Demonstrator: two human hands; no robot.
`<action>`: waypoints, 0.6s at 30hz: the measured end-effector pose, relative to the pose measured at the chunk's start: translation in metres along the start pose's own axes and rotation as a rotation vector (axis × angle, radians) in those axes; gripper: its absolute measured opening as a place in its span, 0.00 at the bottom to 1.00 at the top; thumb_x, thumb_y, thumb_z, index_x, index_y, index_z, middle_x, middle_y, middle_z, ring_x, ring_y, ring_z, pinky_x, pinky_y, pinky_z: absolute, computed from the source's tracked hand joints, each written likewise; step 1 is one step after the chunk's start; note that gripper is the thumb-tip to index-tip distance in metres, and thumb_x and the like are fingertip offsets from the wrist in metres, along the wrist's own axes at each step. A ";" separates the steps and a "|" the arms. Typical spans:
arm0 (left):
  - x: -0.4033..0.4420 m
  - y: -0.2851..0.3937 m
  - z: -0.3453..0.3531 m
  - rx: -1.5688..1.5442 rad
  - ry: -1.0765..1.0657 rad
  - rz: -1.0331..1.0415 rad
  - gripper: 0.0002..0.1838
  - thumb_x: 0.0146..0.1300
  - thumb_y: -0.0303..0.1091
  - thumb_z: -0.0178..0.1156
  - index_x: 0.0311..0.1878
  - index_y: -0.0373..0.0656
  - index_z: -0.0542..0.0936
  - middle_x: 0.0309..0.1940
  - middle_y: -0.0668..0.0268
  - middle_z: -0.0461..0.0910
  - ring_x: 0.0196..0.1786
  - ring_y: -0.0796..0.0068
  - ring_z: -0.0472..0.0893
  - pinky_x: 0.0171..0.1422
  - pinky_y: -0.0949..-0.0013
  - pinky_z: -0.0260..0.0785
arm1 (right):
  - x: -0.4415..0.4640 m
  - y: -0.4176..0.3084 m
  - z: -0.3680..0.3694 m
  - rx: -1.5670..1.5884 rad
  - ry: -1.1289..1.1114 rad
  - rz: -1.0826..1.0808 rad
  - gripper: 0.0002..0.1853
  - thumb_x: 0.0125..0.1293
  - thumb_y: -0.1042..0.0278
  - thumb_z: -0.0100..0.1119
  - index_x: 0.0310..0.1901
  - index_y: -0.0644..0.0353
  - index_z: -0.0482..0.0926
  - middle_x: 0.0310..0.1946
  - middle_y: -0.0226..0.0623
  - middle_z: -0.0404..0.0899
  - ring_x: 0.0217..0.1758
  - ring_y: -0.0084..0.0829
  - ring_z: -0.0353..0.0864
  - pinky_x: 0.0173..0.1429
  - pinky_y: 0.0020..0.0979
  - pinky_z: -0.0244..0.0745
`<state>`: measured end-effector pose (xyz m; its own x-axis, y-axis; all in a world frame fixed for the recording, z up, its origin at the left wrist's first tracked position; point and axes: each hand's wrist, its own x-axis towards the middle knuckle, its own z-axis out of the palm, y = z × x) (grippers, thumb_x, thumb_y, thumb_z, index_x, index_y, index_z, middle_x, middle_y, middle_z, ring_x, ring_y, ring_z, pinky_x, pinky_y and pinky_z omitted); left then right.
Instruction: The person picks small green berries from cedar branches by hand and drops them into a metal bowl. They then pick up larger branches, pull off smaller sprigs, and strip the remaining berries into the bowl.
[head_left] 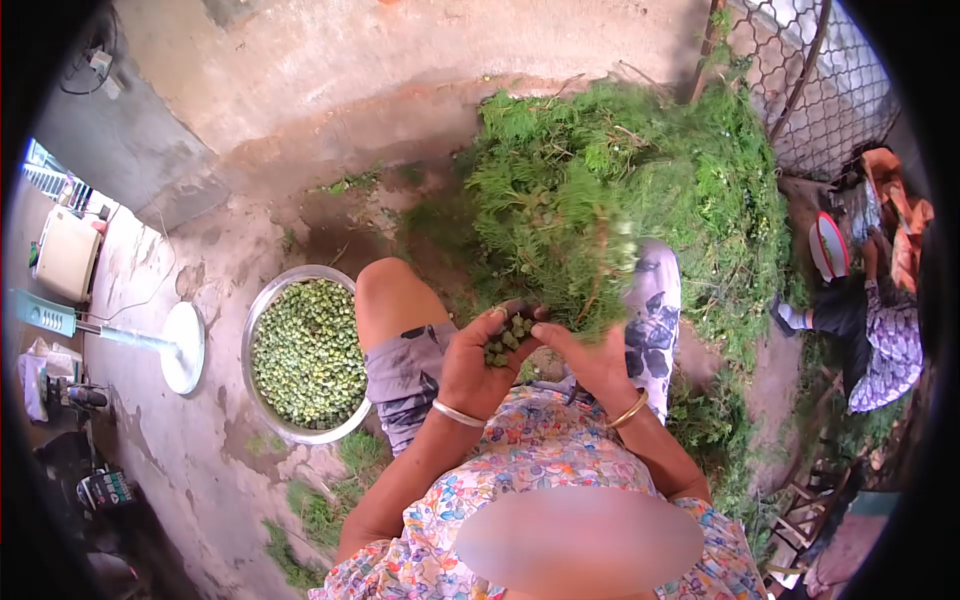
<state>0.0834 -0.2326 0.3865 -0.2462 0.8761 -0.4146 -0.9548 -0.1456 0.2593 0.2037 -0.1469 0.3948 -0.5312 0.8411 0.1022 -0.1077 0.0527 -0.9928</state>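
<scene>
1. One leafy branch (590,265) is at the hands, above the lap; its long axis runs away from the person, leaning slightly right, with its blurred foliage at the far end.
2. The left hand (478,360) is cupped, fingers curled around several green cones (508,342); they overlap too much to count exactly.
3. The right hand (598,368) is at the branch's near end, its thumb stretched towards the left fingers; blur and foliage hide whether its fingers are clamped on the stem, so I cannot tell.
4. Two bangles: one silver (459,413), left wrist; one gold (628,409), right wrist.
5. One metal basin (262,412) of uncounted cones is beside the left knee.
6. One large branch pile (700,190) lies ahead and right.
7. One other person (885,345) is at far right, near one red-rimmed bowl (829,246).
</scene>
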 end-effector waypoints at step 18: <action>-0.001 -0.001 -0.014 0.332 0.009 0.047 0.06 0.57 0.22 0.58 0.39 0.34 0.74 0.30 0.60 0.78 0.31 0.68 0.79 0.32 0.68 0.75 | 0.001 0.012 0.007 0.068 0.031 0.231 0.14 0.53 0.79 0.65 0.41 0.66 0.74 0.35 0.35 0.80 0.38 0.26 0.79 0.44 0.27 0.77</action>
<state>0.0823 -0.2395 0.3744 -0.2919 0.8674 -0.4030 -0.8361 -0.0268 0.5479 0.1963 -0.1496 0.3837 -0.5222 0.8428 -0.1305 -0.0433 -0.1790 -0.9829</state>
